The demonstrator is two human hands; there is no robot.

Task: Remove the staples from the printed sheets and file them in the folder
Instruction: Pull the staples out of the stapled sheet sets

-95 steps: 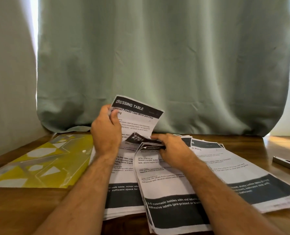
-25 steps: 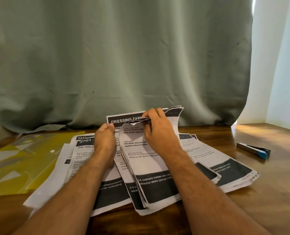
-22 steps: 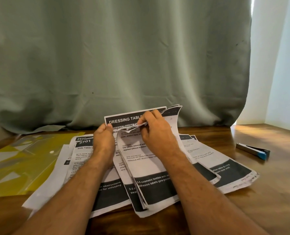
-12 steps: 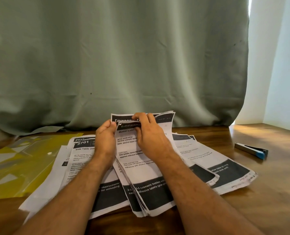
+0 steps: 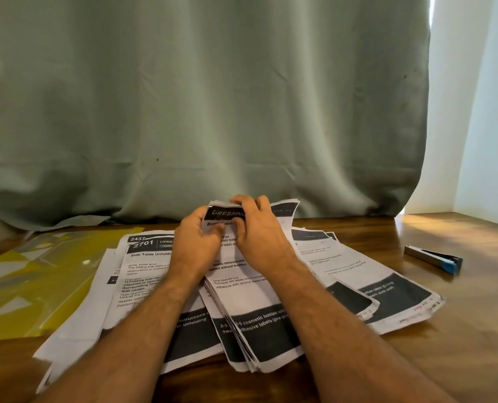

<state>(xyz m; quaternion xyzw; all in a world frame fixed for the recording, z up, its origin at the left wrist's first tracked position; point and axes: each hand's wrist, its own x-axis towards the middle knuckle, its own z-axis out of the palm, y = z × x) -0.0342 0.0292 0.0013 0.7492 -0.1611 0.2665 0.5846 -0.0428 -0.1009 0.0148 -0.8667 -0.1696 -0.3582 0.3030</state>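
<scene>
Nearest the camera, two bare forearms reach forward over the wooden worktop (image 5: pixel 460 330) and meet at the top of a stapled bundle of printed sheets (image 5: pixel 256 309). That bundle lies on a loose fan of other sheets (image 5: pixel 143 274), its top edge lifted off the pile. The left hand (image 5: pixel 197 245) has its grip curled, thumb and fingers pinching the upper left part of the bundle. The right hand (image 5: pixel 259 237) curls over the top edge, fingertips pressing the black heading strip. The staple itself is hidden under the fingers.

Several things could go wrong. Pulling the pages apart by hand may tear the corner rather than free the staple, since the paper is thin and already creased. A bent staple leg could also prick a fingertip. The fanned sheets underneath may slide toward the near edge if the bundle is tugged. Further right, the blue-tipped staple remover (image 5: pixel 434 258) lies well apart from both hands, unused. To the left, the yellow folder (image 5: pixel 38 283) lies flat, partly under the sheets' left edge, and nothing appears to be filed in it yet. Behind everything hangs a green curtain (image 5: pixel 213 112).

Compared with half a second ago, the hands are closer together on the heading, the left hand higher up and now over the top page, and the lifted pages are pressed flatter.
</scene>
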